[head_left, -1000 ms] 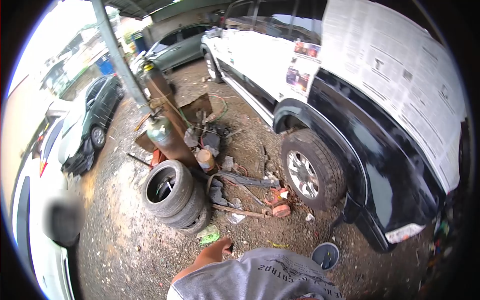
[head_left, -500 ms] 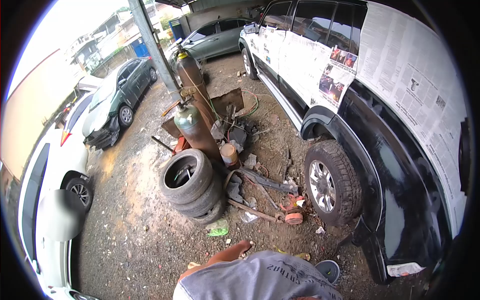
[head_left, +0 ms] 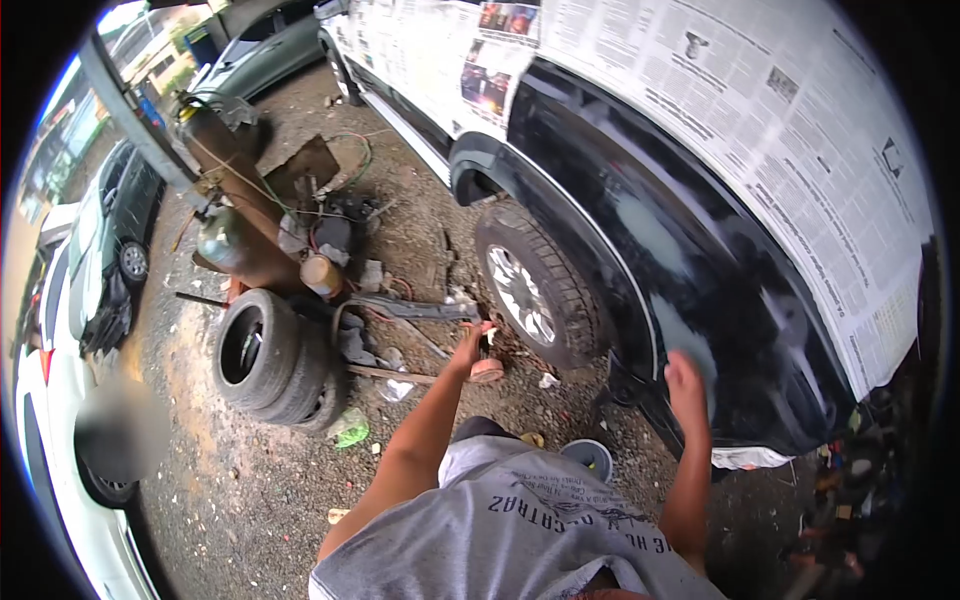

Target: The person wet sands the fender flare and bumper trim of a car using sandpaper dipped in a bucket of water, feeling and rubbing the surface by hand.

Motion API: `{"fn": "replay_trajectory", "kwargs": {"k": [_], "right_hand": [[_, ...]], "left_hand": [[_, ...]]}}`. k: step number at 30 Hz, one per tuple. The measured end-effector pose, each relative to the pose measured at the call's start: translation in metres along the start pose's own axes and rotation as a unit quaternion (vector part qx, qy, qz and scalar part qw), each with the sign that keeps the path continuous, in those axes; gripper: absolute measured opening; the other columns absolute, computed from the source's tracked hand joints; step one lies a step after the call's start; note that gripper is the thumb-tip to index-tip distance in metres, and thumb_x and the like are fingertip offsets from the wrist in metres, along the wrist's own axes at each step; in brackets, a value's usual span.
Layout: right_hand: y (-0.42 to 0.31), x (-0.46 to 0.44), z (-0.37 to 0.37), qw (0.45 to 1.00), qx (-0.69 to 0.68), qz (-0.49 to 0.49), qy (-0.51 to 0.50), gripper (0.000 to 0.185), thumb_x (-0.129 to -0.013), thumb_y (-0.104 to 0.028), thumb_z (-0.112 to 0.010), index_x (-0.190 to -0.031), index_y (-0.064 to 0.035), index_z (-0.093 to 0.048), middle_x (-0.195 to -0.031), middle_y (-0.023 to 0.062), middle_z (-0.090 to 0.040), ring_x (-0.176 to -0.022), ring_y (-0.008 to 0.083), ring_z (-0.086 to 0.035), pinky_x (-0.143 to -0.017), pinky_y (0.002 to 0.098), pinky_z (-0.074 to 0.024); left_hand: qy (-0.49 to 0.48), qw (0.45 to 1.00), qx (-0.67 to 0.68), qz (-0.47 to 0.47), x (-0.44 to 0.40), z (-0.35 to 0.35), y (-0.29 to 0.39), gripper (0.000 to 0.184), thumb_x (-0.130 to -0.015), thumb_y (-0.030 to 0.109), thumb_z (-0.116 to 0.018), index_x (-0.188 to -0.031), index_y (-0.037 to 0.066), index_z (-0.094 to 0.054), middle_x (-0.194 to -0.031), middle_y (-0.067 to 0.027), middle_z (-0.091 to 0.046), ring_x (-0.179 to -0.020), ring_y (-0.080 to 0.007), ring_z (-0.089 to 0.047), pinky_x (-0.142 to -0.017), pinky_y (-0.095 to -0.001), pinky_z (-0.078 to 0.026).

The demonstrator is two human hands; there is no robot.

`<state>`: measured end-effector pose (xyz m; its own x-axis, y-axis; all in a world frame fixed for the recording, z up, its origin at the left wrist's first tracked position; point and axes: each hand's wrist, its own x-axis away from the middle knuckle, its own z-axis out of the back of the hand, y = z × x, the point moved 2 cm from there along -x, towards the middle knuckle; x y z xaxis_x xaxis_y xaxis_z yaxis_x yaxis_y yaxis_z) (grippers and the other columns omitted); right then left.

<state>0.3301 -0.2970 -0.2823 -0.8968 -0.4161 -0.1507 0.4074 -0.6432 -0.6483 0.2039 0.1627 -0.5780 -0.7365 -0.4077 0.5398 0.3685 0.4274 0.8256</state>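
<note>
My right hand (head_left: 684,380) is at the black rear side panel (head_left: 745,310) of the newspaper-masked car, by a dull grey patch (head_left: 684,338). Its fingers look curled; anything inside them is hidden. In front of me my left hand (head_left: 468,350) reaches out, fingers seemingly stretched and no held thing visible. It overlaps the view of a reddish-orange round object (head_left: 486,371) on the ground, beside the rear wheel (head_left: 530,285). Whether it touches anything there is unclear. Newspaper sheets (head_left: 700,110) cover the car's upper side.
A grey bucket (head_left: 588,458) stands near my feet. Stacked tyres (head_left: 262,350) and gas cylinders (head_left: 240,250) are at the left, with a metal post (head_left: 135,105) beyond. Bars and scraps (head_left: 400,372) lie on the gravel. A white car (head_left: 70,480) is at far left.
My view has swung right and down, closer to the black panel. Both forearms now show, the right hand raised to the panel and the left stretched forward.
</note>
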Motion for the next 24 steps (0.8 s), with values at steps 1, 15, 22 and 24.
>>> {"fn": "replay_trajectory", "kwargs": {"k": [1, 15, 22, 24], "right_hand": [[-0.021, -0.022, 0.018, 0.998, 0.024, 0.046, 0.021, 0.031, -0.100, -0.012, -0.061, -0.128, 0.0020, -0.064, -0.132, 0.0202, -0.065, -0.123, 0.0333, -0.063, -0.103, 0.0379, -0.0494], [-0.121, -0.117, 0.111, 0.958, 0.140, 0.214, 0.132, 0.030, -0.097, -0.011, -0.064, -0.125, -0.0009, -0.065, -0.143, 0.0140, -0.058, -0.129, 0.0328, -0.057, -0.107, 0.0397, -0.0459], [-0.087, -0.148, 0.101, 0.894, 0.281, 0.266, 0.228, 0.047, -0.095, -0.025, -0.068, -0.135, -0.0016, -0.060, -0.151, 0.0237, -0.047, -0.141, 0.0459, -0.043, -0.116, 0.0580, -0.0328], [-0.083, -0.153, 0.094, 0.882, 0.319, 0.261, 0.228, 0.051, -0.096, -0.033, -0.067, -0.136, -0.0014, -0.059, -0.152, 0.0238, -0.047, -0.142, 0.0459, -0.042, -0.116, 0.0591, -0.0323]], "left_hand": [[-0.016, 0.999, -0.017, -0.022, -0.039, -0.016, 0.016, 0.064, -0.099, 0.057, -0.053, -0.138, 0.006, -0.056, -0.125, -0.0175, -0.065, -0.110, -0.0303, -0.061, -0.091, -0.0459, -0.049], [0.101, 0.894, -0.154, -0.407, -0.135, -0.236, 0.259, 0.072, -0.108, 0.033, -0.047, -0.156, -0.011, -0.016, -0.162, -0.0363, -0.020, -0.153, -0.0495, -0.016, -0.125, -0.0524, -0.014], [0.165, 0.886, -0.101, -0.421, -0.147, -0.236, 0.266, 0.074, -0.111, 0.044, -0.033, -0.160, -0.007, -0.011, -0.168, -0.0292, -0.002, -0.157, -0.0423, 0.001, -0.127, -0.0478, -0.001], [0.196, 0.897, -0.112, -0.380, -0.197, -0.199, 0.313, 0.076, -0.111, 0.049, -0.030, -0.159, -0.008, -0.014, -0.168, -0.0299, -0.005, -0.157, -0.0428, -0.002, -0.127, -0.0491, -0.003]]}}
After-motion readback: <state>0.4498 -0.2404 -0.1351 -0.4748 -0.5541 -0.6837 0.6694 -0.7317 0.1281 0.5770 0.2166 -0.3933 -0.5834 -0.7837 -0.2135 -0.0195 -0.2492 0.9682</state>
